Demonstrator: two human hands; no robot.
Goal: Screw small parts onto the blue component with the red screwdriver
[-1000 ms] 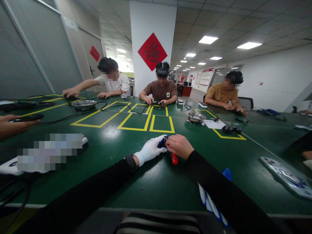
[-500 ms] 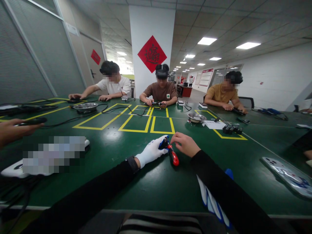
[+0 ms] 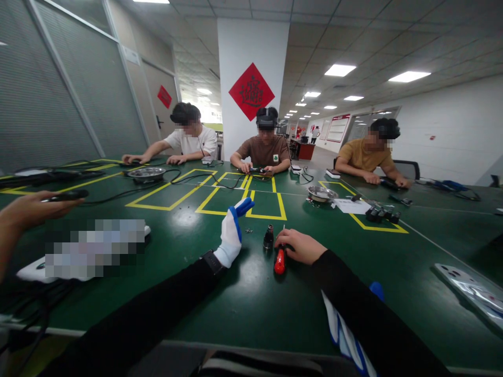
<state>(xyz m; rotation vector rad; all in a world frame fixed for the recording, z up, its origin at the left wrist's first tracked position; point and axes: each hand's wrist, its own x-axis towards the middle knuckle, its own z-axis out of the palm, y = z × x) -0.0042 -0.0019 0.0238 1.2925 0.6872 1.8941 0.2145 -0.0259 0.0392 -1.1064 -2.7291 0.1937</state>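
Observation:
My left hand (image 3: 231,235), in a white glove with a blue palm, is raised off the table with its fingers stretched out and nothing in it. My bare right hand (image 3: 302,245) is closed around the upper part of a screwdriver (image 3: 280,263) with a red and black handle; its thin shaft points away from me. Between my hands a black cylindrical part (image 3: 268,240) with a metal top stands upright on the table. Some tiny metal pieces (image 3: 249,230), perhaps screws, lie beyond it. A second white and blue glove (image 3: 338,325) lies partly under my right forearm.
Yellow tape rectangles (image 3: 267,217) mark the green table (image 3: 251,314). Metal bowls (image 3: 322,193), black parts (image 3: 382,214) and paper (image 3: 349,205) lie farther off. Phones (image 3: 469,290) lie at both sides. Three people sit opposite; another person's hand (image 3: 29,212) holds a dark object at left.
My left hand has let go of the black part, moved left and opened. The part now stands on the table. My right hand has come down onto the screwdriver.

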